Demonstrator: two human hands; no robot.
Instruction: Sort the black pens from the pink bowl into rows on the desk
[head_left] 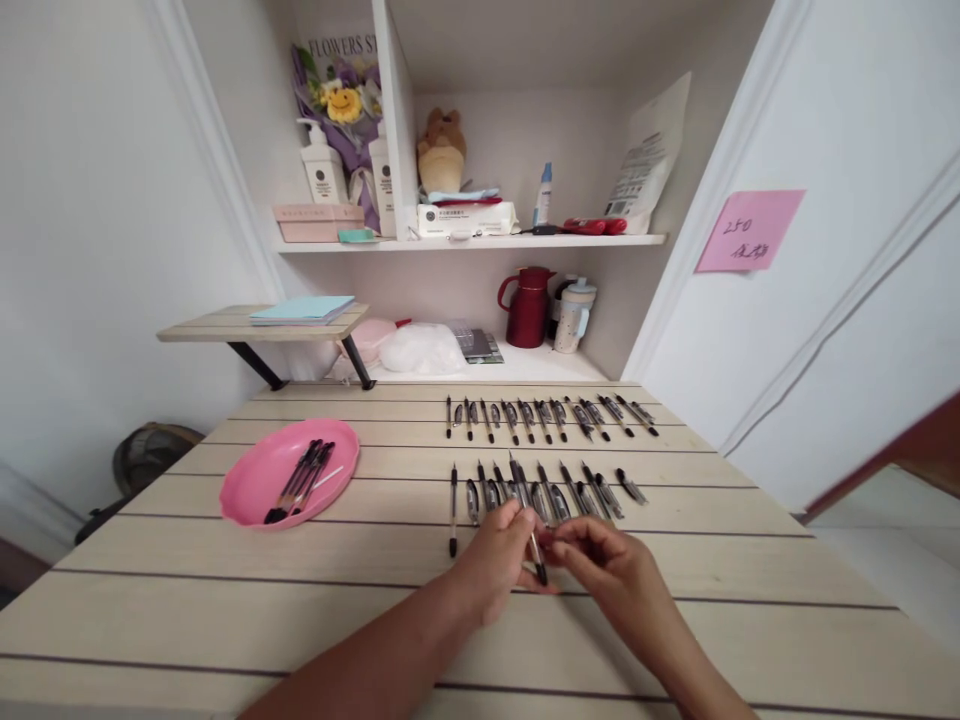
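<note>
My left hand (491, 560) is closed around a pen (539, 562), its black end pointing down toward me and its tip angled away over the front row. Close beside it, my right hand (611, 565) has thumb and fingers pinched together near the pen's lower part; whatever they hold is hidden. Just beyond my hands lies a front row of black pens (454, 510) with dark clipped pieces, like caps, beside them (472, 500). Farther back, a second row of pens (487, 420) with similar pieces lies across the slatted table (360, 620).
A pink scalloped plate (247, 480) at the left holds several black pens and a white stick. Behind it stands a small raised shelf (210, 322) with blue paper (304, 308). A red jug (529, 310) and a pale bottle (575, 318) stand in the cabinet at the back.
</note>
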